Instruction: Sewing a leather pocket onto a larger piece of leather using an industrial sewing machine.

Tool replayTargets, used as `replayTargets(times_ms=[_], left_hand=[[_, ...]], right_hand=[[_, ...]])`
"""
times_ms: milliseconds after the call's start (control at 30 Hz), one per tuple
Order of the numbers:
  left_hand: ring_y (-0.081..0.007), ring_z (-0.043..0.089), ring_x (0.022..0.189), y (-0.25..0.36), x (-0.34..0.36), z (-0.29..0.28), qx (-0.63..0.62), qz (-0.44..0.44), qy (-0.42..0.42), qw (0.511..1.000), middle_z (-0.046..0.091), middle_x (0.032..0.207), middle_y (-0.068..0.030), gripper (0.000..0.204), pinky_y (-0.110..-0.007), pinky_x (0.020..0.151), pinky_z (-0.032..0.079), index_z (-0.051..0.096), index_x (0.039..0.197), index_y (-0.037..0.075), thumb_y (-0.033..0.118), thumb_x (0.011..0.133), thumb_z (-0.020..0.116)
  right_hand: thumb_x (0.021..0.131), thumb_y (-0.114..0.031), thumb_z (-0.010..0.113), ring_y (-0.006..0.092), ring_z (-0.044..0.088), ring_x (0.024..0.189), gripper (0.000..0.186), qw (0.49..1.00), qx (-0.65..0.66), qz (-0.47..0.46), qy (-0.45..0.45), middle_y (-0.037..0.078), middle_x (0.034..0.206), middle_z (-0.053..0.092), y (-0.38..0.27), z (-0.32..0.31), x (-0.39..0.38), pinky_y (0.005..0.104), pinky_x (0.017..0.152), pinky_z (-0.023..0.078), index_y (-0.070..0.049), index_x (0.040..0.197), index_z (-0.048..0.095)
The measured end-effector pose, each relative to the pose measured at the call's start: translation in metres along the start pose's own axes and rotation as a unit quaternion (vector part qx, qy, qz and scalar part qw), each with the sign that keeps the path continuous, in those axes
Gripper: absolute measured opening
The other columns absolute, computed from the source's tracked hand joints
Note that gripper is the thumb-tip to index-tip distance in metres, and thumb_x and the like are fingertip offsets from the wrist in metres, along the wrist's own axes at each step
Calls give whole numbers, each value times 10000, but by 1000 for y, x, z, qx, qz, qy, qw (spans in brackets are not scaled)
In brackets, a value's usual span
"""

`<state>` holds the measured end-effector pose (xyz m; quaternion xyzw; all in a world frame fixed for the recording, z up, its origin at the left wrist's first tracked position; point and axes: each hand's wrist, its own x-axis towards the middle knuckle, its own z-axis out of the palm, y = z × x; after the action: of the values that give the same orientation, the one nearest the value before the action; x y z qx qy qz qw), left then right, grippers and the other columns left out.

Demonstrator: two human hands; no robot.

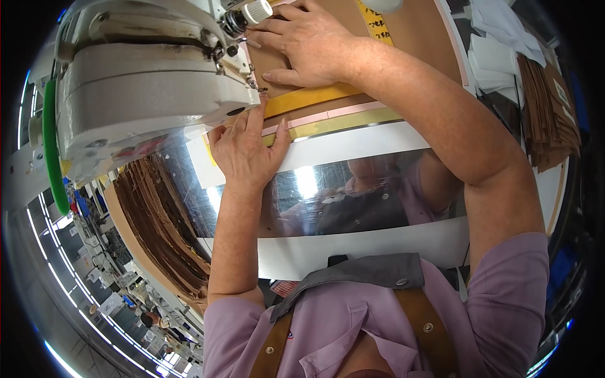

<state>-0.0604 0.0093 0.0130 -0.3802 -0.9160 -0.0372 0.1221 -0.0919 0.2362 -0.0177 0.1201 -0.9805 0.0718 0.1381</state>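
At the upper left stands a white sewing machine (157, 82), its needle area close to the fingertips of both hands. My left hand (246, 154) lies open beside the needle area, fingers stretched forward and thumb apart, over the near edge of the work. Farther off, my right hand (309, 47) rests open and flat, fingers spread, on a brown sheet (416, 28). A yellow strip (312, 97) runs across the sheet just below that hand. Nearer me lies a pink strip (343, 114) with an olive-yellow band (346, 124) beside it. The machine's head partly hides the stitching spot.
A shiny metal plate (359, 195) spans the table before me. Stacked brown pieces (148, 214) stand at left, more brown pieces (542, 113) at right beside white sheets (495, 60). A yellow strip with dark handwriting (376, 25) lies on the far part.
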Motion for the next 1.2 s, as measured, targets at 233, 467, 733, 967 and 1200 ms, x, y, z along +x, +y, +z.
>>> replayTargets(times_ms=[233, 467, 733, 967, 1200], left_hand=[[-262, 697, 605, 20, -7, 1, -53, -12, 31, 998, 744, 765, -98, 507, -402, 662, 541, 683, 1297, 128, 388, 867, 738], [-279, 669, 530, 42, -2, -1, -71, -57, -27, 995, 672, 626, -102, 734, -386, 601, 520, 541, 1389, 9, 497, 866, 704], [-258, 672, 526, 40, -4, 10, -59, -51, 4, 997, 693, 653, -114, 683, -381, 576, 521, 611, 1309, 26, 545, 873, 697], [-268, 721, 646, 46, -4, 10, -46, -63, 5, 997, 722, 695, -121, 712, -388, 595, 551, 644, 1315, 8, 576, 886, 669], [-284, 731, 658, 56, -7, 2, -120, -119, -52, 984, 721, 679, -121, 728, -411, 630, 568, 603, 1370, -2, 561, 909, 637]], right_hand=[[868, -588, 628, 319, 466, 1372, 804, 994, 101, -40, -8, 157, 1426, 589, 6, -28, -3, 464, 1150, 316, -42, 1454, 557], [877, -609, 620, 324, 498, 1327, 799, 995, 82, -56, 21, 155, 1421, 588, 8, -14, 0, 478, 1137, 326, -46, 1442, 575], [837, -601, 647, 329, 522, 1315, 763, 995, 77, 1, -68, 166, 1370, 609, -2, -32, 11, 483, 1108, 344, -41, 1355, 622], [762, -572, 732, 374, 481, 1367, 782, 999, 23, -14, 18, 211, 1374, 605, -2, -22, 13, 519, 1125, 357, -22, 1311, 648], [795, -530, 769, 372, 569, 1289, 688, 995, 36, -85, -50, 178, 1347, 644, -7, -41, 27, 489, 1093, 428, -152, 1356, 647]])
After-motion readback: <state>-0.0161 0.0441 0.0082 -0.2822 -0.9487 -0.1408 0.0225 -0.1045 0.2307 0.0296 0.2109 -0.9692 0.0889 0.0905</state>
